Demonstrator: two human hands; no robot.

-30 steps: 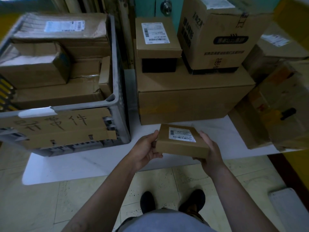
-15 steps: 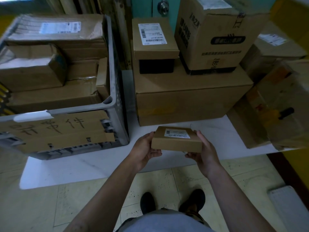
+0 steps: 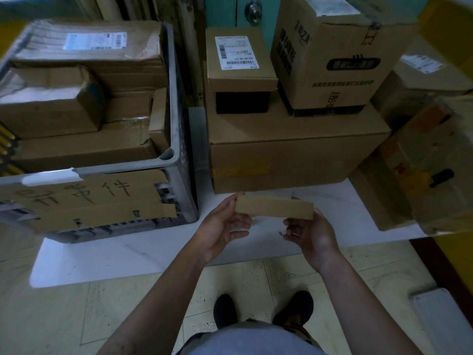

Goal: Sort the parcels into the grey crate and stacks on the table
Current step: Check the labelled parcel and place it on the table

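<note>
The parcel (image 3: pixel 273 206) is a flat, rectangular box of plain brown cardboard, smooth and matte. It is held in the air over the front part of the table (image 3: pixel 153 247), just in front of the big box (image 3: pixel 281 162). It is tipped so that 1 narrow side faces the camera. Its long axis runs left to right, with the right end slightly lower.

The left hand (image 3: pixel 225 226) grips the left end, thumb up at the top corner and fingers curled loosely beneath. The right hand (image 3: pixel 309 234) holds the right end from below, palm up, fingers curled under the lower edge.

The table has a smooth white top. On its left stands the crate (image 3: pixel 179 160), grey moulded plastic with a slotted wall and a rounded corner. It is filled with brown cartons, some creased and taped. A cardboard sign (image 3: pixel 84 198) with handwritten characters is taped across its front.

To the right of the crate, the big box is wide and low, of corrugated cardboard with a strip of yellowish tape on its front. On it stand 2 stacks: a small box (image 3: pixel 240 70) bearing a white barcode label, set on a black box (image 3: pixel 242 102), and beside them a tall box (image 3: pixel 327 60) with black print. More cartons lie blurred at the far right.
</note>
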